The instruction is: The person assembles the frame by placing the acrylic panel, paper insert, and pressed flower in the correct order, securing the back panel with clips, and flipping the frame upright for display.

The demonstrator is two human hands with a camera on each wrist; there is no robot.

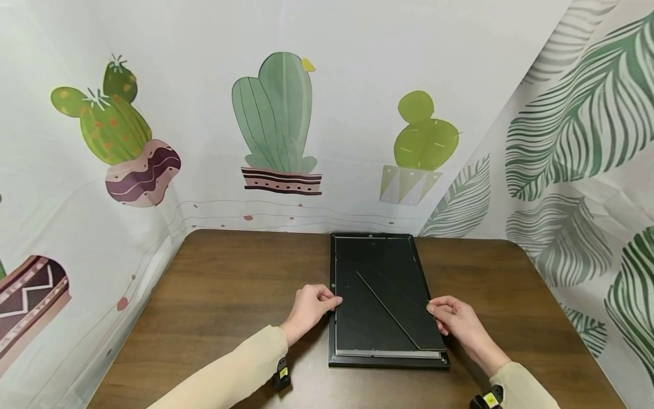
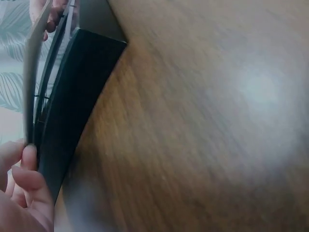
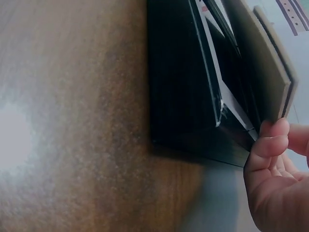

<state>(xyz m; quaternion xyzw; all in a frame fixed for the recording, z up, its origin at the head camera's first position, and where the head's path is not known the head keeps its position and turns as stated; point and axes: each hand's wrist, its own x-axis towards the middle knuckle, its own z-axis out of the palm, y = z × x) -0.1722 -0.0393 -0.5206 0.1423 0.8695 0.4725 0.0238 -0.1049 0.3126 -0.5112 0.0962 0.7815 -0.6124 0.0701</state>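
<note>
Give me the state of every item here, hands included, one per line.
Picture frame: lying flat, back side up.
Backing board: raised out of the frame at its near end.
Stand: folded down against the board.
Left hand: pinching the board's left edge.
Right hand: pinching the board's right edge.
Wall hanging: hung up, creased at right.

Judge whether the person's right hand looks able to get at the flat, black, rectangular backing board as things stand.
Yes, it seems so: the right hand pinches the right edge of the backing board, and nothing visible blocks that side.
</note>
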